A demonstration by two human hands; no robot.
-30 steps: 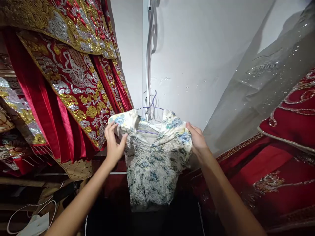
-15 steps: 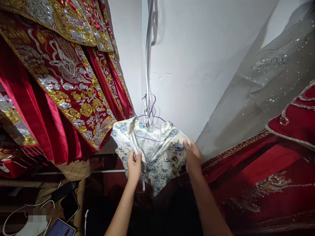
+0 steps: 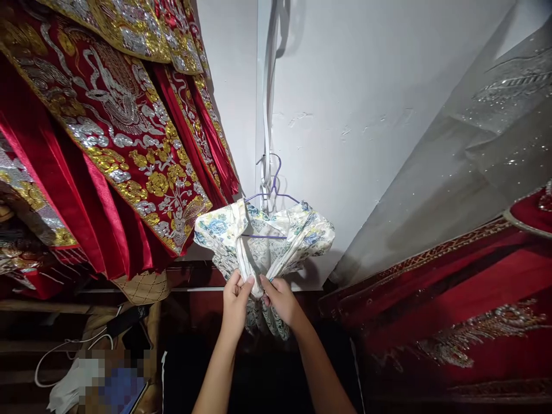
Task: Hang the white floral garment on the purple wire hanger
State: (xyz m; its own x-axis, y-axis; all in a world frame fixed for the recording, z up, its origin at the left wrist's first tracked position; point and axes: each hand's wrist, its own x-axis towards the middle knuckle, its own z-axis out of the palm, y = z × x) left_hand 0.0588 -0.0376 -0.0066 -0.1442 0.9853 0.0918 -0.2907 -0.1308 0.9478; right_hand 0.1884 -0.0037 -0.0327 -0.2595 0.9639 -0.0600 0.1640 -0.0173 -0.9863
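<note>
A small cream garment with a blue and green flower print [image 3: 263,241] hangs on a thin purple wire hanger [image 3: 272,195], hooked to a white strip on the wall. My left hand [image 3: 236,296] and my right hand [image 3: 281,297] meet side by side at its front, just below the hanger bar. Both pinch the two front edges of the cloth together at the middle. The lower part of the garment is bunched between and behind my fingers.
Heavy red robes with gold and silver embroidery [image 3: 107,144] hang close on the left. A grey sequinned cloth [image 3: 474,144] and a red beaded garment [image 3: 452,305] fill the right. A white cable [image 3: 69,356] lies among items at the lower left.
Both hands have moved inward from the garment's sides to its middle and now pinch the front edges together. The cloth has gathered and narrowed below the hanger.
</note>
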